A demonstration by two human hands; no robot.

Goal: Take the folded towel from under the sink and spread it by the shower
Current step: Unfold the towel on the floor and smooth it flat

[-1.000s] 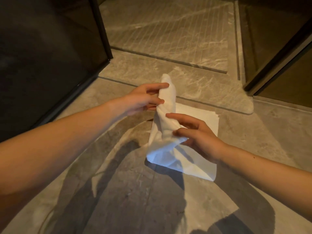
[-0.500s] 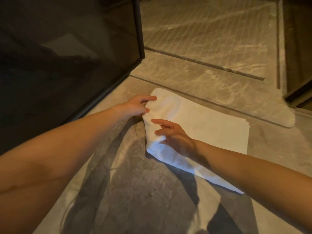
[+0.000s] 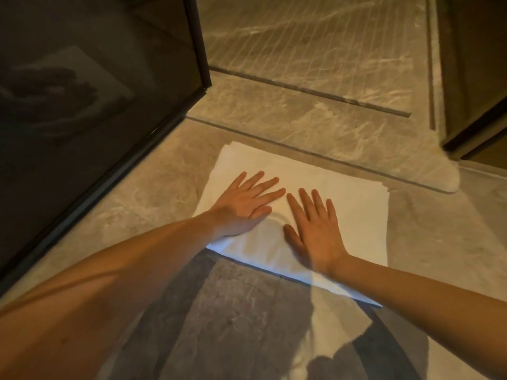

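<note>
Two bare hands press flat on a white towel [image 3: 343,212] spread on a grey marble floor [image 3: 153,198]. The left hand [image 3: 245,202] lies palm down on the towel's left part, fingers spread and straight, gripping nothing. The right hand [image 3: 315,229] lies palm down just beside it, fingers spread and pointing away from the person, also gripping nothing. The two index fingertips nearly meet. The towel lies just in front of the raised marble shower threshold [image 3: 315,124], its far edge running along it. A dark glass shower panel [image 3: 82,91] stands at the left. Arm shadows fall on the floor nearer the person.
</note>
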